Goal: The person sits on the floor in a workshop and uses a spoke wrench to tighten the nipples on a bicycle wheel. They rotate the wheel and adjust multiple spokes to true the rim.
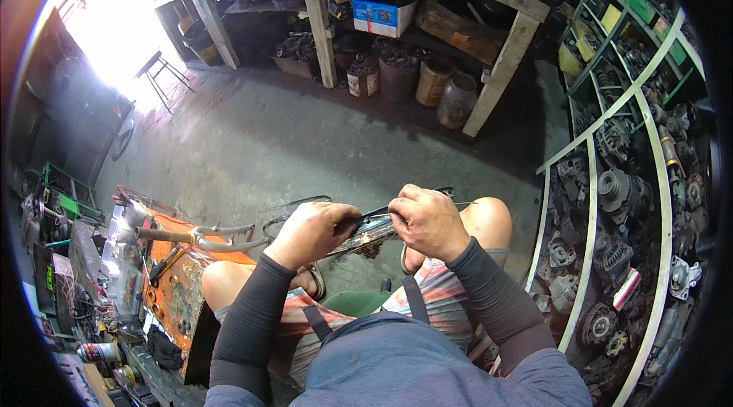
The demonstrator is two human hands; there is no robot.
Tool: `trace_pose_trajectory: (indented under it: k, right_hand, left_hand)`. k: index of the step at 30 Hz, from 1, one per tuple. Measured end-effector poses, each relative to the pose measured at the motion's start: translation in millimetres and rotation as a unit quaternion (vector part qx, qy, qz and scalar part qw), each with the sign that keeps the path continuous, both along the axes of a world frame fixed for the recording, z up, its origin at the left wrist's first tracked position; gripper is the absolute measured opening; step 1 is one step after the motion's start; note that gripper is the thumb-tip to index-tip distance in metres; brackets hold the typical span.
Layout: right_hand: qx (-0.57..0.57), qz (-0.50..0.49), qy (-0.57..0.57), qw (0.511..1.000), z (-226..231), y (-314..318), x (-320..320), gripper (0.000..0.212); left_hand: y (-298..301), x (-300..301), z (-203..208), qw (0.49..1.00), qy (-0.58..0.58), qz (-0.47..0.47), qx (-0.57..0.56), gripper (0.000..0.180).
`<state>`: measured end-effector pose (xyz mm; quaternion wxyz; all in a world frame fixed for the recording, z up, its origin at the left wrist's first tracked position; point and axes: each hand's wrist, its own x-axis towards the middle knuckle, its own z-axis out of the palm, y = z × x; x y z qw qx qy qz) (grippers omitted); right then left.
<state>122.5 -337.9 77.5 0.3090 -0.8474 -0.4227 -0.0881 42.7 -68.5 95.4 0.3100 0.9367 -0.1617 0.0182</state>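
Note:
Both of my hands are raised over my knees in the middle of the head view. My left hand (pixel 317 230) is closed, its thumb and fingers pressed together on one end of a thin dark cable (pixel 374 214). My right hand (pixel 429 216) pinches the same strand a short way to the right, and a fine end sticks out past its fingers. Below the hands lies a bicycle part (pixel 366 240) with a dark toothed cluster, partly covered by them. A dark looped cable (pixel 294 202) curves behind my left hand. To the left is a silver bicycle fork (pixel 210 239).
An orange, stained metal stand (pixel 172 304) with a screwdriver (pixel 168 265) is by my left knee. Cluttered tools and cans (pixel 99 352) lie farther left. Shelves of used machine parts (pixel 615 189) line the right. A workbench (pixel 317 25) with buckets beneath stands ahead; a stool (pixel 162 75) is far left.

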Motion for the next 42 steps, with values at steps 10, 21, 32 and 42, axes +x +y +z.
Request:
trace_pose_trajectory:
  k: [10,21,32,42]
  right_hand:
    - [0.005,0.029,0.031,0.999,-4.0,-0.2,4.2,0.012]
    - [0.034,0.03,0.026,0.999,-3.1,3.0,7.4,0.006]
    - [0.028,-0.027,0.073,0.997,-11.4,-16.0,7.7,0.018]
    - [0.005,-0.042,0.035,0.999,-25.3,-20.6,13.9,0.049]
  left_hand:
    - [-6.4,1.1,2.4,1.0,-0.007,-0.015,-0.017,0.021]
    - [-10.4,25.3,15.1,0.974,-0.1,-0.153,0.137,0.013]
    - [-10.1,28.7,9.3,0.941,-0.131,-0.19,0.249,0.015]
    - [8.3,32.7,29.8,0.973,-0.1,-0.155,0.138,0.02]
